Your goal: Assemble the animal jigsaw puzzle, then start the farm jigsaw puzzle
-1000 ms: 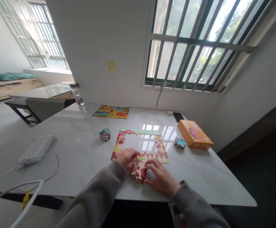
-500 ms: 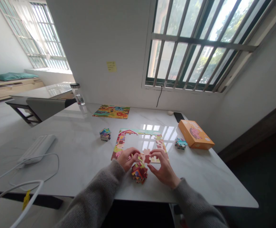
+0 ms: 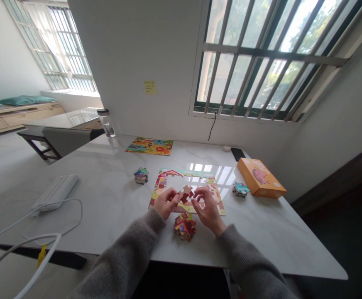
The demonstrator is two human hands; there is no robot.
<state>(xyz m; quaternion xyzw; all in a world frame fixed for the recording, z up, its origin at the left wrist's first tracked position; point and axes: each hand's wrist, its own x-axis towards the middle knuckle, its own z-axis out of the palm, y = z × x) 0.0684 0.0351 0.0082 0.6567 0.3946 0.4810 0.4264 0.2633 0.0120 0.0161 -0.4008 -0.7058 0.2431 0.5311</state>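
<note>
A brown-and-pink jigsaw puzzle piece (image 3: pixel 186 194) is raised over the partly assembled puzzle, pinched along its left edge by my left hand (image 3: pixel 167 202). On the other side, my right hand (image 3: pixel 208 207) hovers with thumb and fingers apart, its fingertips close to the piece's right edge; whether they touch it is unclear. Beneath both hands lies the assembled puzzle border (image 3: pixel 172 172), with a red barn at its upper left and bare table showing inside. A pile of loose puzzle pieces (image 3: pixel 185 227) sits just in front, between my forearms.
Piece stacks stand to the left (image 3: pixel 141 175) and right (image 3: pixel 240 189). A finished animal puzzle (image 3: pixel 150 146) lies at the back. An orange box (image 3: pixel 261 177) and black phone (image 3: pixel 238 154) are at right; a bottle (image 3: pixel 106 123) and white power strip (image 3: pixel 56 192) with cables at left.
The held piece has lifted and tilted, moving slightly away from me. My right hand's fingers have shifted off its upper right part. The whole view has moved a little to the left.
</note>
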